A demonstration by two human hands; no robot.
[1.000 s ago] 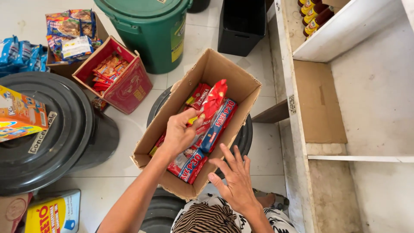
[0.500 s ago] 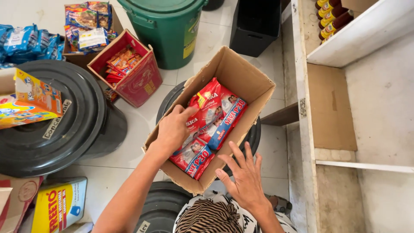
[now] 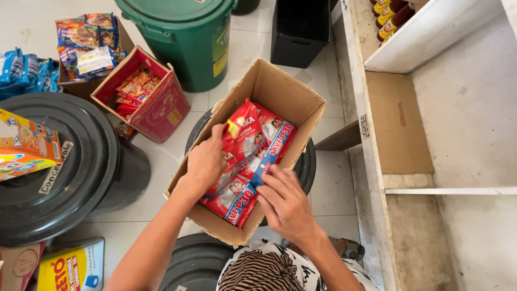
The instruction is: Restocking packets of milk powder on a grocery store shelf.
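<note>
Head view: the cardboard box (image 3: 293, 97) sits open on a dark bin lid, bare floor tiles around it; left hand (image 3: 206, 161) grips red snack packets (image 3: 245, 137) inside; right hand (image 3: 285, 203) presses fingers on the packets' lower edge.

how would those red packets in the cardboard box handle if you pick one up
Probably floppy: the red packets look like thin glossy film, one bending under the left hand. Likely light and a bit slippery. The right hand presses another.
</note>
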